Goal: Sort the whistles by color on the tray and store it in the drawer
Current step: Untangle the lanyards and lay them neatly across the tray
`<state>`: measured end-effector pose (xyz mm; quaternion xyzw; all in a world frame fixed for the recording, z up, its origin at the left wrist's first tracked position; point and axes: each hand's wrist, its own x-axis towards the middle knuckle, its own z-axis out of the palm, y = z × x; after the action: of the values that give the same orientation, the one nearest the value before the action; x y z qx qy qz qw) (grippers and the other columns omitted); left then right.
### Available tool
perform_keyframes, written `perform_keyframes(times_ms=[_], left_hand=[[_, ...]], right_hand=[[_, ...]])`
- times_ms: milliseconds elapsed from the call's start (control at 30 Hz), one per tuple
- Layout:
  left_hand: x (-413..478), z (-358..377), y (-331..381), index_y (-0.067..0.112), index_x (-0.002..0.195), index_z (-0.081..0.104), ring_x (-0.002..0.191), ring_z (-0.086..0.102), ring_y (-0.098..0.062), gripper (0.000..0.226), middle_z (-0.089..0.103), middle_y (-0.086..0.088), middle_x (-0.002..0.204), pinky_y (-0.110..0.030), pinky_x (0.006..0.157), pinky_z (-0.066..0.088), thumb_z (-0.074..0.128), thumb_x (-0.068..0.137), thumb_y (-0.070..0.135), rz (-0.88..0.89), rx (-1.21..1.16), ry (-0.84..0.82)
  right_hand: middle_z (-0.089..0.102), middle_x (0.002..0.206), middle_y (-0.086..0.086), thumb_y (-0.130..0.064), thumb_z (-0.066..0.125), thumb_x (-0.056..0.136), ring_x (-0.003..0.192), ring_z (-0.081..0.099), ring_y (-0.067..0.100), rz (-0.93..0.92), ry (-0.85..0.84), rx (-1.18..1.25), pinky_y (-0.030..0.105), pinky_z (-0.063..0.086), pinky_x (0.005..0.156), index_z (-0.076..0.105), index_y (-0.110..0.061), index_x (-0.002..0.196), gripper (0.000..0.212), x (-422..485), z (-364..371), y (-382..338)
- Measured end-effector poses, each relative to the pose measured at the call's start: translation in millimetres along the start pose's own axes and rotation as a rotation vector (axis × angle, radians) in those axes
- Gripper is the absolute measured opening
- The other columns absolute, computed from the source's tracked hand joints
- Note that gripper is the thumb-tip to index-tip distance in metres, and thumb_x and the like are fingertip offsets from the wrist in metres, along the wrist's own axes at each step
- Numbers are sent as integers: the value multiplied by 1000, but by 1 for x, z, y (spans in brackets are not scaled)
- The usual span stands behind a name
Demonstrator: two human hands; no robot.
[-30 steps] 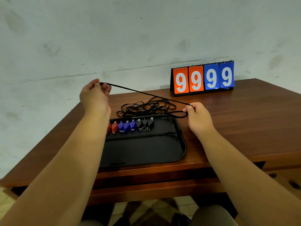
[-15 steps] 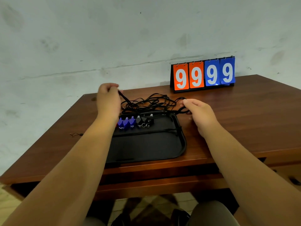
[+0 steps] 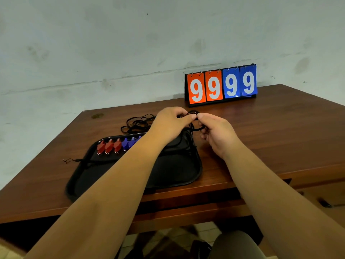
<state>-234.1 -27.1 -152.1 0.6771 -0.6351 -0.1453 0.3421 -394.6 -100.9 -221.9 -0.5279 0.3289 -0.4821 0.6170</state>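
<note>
Both hands meet above the far right corner of the black tray (image 3: 194,171), which lies on the brown table (image 3: 280,139) close to its near edge. The left hand (image 3: 171,122) has its grip pressed together, thumb and fingertips pinching a small loop of the black cords (image 3: 139,123); the right hand (image 3: 217,133) pinches the same loop from the other side, its thumb tip just touching the left thumb, with its lower fingers curled around more cord that hangs down to the tray's far right corner. The rest of the cords lie in a loose tangle on the table just beyond the tray's far edge, left of the hands. Along that far edge, inside the tray, the whistles sit in a row: three red whistles (image 3: 109,146) at the left end, then blue whistles (image 3: 128,143) touching them, the row then hidden under the left forearm. The whistles are apart from both grips, nearer the left wrist. A short bit of cord trails off the tray's left edge. A flip scoreboard (image 3: 221,85) reading 9999 stands at the table's far edge.
</note>
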Motion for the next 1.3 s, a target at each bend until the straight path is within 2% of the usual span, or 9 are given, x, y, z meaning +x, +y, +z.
perform_keyframes(times_ms=[233,400,600,733,833,933,1067,1133,1300], left_hand=[[8,-10,-12,34,97,82,92,75,-13,14,81,10,93,-33,85,57,70,103,38,-13,-226,114],[11,-18,-13,32,89,82,91,78,-21,20,82,4,92,-39,90,63,69,104,28,-62,-316,230],[12,-31,-22,33,92,85,88,75,-16,21,80,10,93,-48,91,66,69,104,32,-82,-353,293],[10,-41,-24,32,94,83,72,62,-8,20,77,4,95,-16,60,55,68,106,31,-73,-317,321],[8,-47,-27,32,96,83,60,49,-3,19,66,-10,89,-11,47,45,67,106,31,-68,-302,323],[8,-49,-34,35,95,84,62,53,-5,19,74,-9,89,-21,59,49,68,105,34,-72,-313,327],[10,-54,-41,33,98,86,73,62,-3,17,71,18,74,-27,74,50,70,103,38,-108,-360,365],[11,-57,-44,34,94,85,92,68,-5,17,77,16,92,-25,80,50,71,103,39,-113,-357,385],[10,-62,-51,35,87,82,77,58,-12,20,72,-2,93,-32,75,50,71,103,40,-139,-329,391]], right_hand=[[70,82,-11,-40,73,101,82,56,16,-5,-11,-98,33,50,75,86,-26,107,20,-6,5,-4],[55,67,-12,-41,72,102,74,47,17,-52,-97,-194,34,46,75,76,-40,68,35,-12,11,-6],[70,75,-27,-39,68,106,76,55,10,-49,-57,-220,30,50,74,87,-24,103,24,-14,11,-7],[62,71,-22,-45,61,109,80,53,14,-54,-40,-234,31,51,76,87,-30,106,31,-16,11,-10],[47,72,-6,-47,55,111,80,49,16,-48,-36,-194,33,49,76,86,-29,108,37,-15,11,-11],[46,74,-5,-52,50,112,80,49,16,-35,-2,-184,32,49,74,86,-32,107,41,-12,10,-11],[50,71,-6,-55,49,111,74,50,14,45,145,-159,33,48,70,86,-33,102,44,-4,6,-10],[52,70,-7,-56,48,111,71,50,13,80,204,-139,34,47,69,85,-32,103,44,-1,4,-10],[56,75,-6,-53,48,112,69,51,13,89,254,-123,33,47,66,82,-31,106,41,5,3,-8]])
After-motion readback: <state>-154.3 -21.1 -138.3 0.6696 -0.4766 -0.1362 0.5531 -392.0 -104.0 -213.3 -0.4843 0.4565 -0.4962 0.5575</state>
